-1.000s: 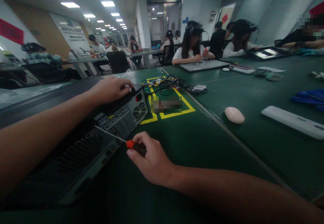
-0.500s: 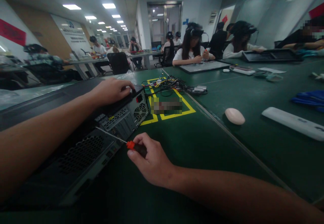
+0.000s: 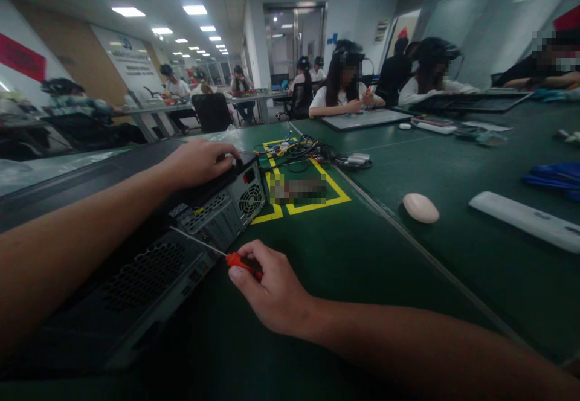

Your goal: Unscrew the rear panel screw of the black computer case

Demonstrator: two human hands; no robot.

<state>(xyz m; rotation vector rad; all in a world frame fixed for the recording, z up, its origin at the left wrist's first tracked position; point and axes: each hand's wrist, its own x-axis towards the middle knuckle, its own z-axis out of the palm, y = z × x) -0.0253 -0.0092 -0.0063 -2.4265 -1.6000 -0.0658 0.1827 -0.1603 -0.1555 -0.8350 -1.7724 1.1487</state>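
A dark computer case (image 3: 149, 274) lies on its side at the left, its back panel with a round fan grille (image 3: 251, 200) turned toward the right. My left hand (image 3: 203, 160) rests on top of the case near its rear edge, fingers apart and bent, the fingertips at the rim. My right hand (image 3: 272, 283) is closed round the orange-red and dark handle of a screwdriver (image 3: 234, 261). Its long thin shaft points left to the back panel. The tip meets the panel in a dark area, where any screw is too small to make out.
A bundle of cables (image 3: 312, 150) and a blurred-out object (image 3: 299, 189) lie by yellow tape markings (image 3: 338, 198). To the right are a pale computer mouse (image 3: 420, 208), a long white bar (image 3: 525, 220) and blue cloth (image 3: 555, 179). Co-workers sit across the green table (image 3: 362, 268).
The screwdriver handle has turned in my right hand, now showing more red. My left hand and the case stay put. Across the table, a co-worker's black panel has tilted.
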